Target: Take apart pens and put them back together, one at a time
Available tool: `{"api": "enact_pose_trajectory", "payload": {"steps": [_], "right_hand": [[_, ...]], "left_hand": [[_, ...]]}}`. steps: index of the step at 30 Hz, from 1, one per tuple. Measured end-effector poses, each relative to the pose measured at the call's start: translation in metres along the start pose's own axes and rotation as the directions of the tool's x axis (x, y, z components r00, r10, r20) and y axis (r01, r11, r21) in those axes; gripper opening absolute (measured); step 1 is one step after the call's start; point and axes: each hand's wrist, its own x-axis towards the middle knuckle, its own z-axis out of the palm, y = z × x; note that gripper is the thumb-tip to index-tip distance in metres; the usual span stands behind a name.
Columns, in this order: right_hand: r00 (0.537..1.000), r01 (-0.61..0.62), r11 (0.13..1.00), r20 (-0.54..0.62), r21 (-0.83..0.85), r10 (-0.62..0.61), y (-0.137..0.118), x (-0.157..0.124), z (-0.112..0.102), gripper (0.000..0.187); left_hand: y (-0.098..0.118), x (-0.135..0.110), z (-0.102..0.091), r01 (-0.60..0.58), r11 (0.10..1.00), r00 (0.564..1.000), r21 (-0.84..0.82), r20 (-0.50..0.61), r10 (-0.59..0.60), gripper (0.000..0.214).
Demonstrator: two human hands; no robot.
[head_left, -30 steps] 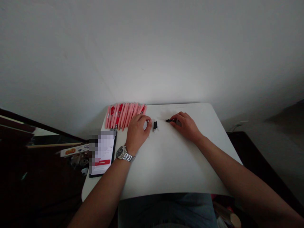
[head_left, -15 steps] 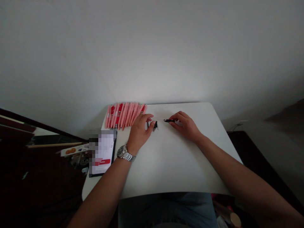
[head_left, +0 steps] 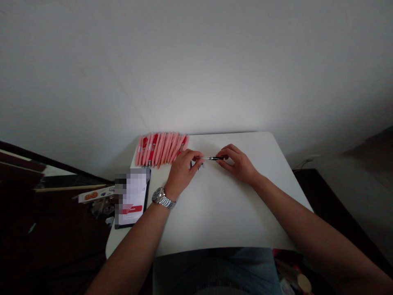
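Note:
Between my two hands a slim pen [head_left: 217,158] lies level, with a black barrel on the right and a thin pale shaft on the left. My right hand [head_left: 238,164] pinches the black end with thumb and fingertips. At the other end, my left hand [head_left: 183,169] has its fingertips closed on the pale shaft; the exact tip is hidden. Just below the left fingertips, small black and silver pen parts [head_left: 200,167] show on the table, partly covered by the thumb. A steel watch [head_left: 164,198] is on my left wrist.
Several pink and red pens [head_left: 161,149] lie in a row at the back left of the white table [head_left: 227,213]. A tablet [head_left: 135,198] with a partly blurred screen lies at the left edge. Behind the table rises a grey wall [head_left: 196,73].
My left fingertips have moved right and closed on the pale shaft. The black pen piece in my right hand has shifted slightly and now spans toward the left hand.

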Motion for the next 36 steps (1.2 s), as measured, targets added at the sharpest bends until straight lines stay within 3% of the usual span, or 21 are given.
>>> {"api": "enact_pose_trajectory", "payload": {"steps": [10, 22, 36], "right_hand": [[0.999, 0.029, 0.999, 0.045, 0.035, -0.03, -0.0002, -0.0013, 0.0007, 0.016], [0.995, -0.076, 0.995, -0.076, -0.058, 0.072, 0.0003, 0.0005, -0.004, 0.014], [0.994, -0.069, 0.996, -0.088, -0.053, 0.064, -0.0004, 0.0009, -0.0034, 0.012]], "left_hand": [[-0.0007, -0.0011, 0.0016, -0.045, 0.999, 0.998, 0.022, 0.036, 0.044, 0.01], [-0.004, -0.0041, -0.001, -0.131, 0.949, 0.988, 0.287, 0.122, 0.099, 0.028], [-0.0047, -0.0043, 0.0022, -0.133, 0.934, 0.986, 0.333, 0.144, 0.089, 0.023]]}}
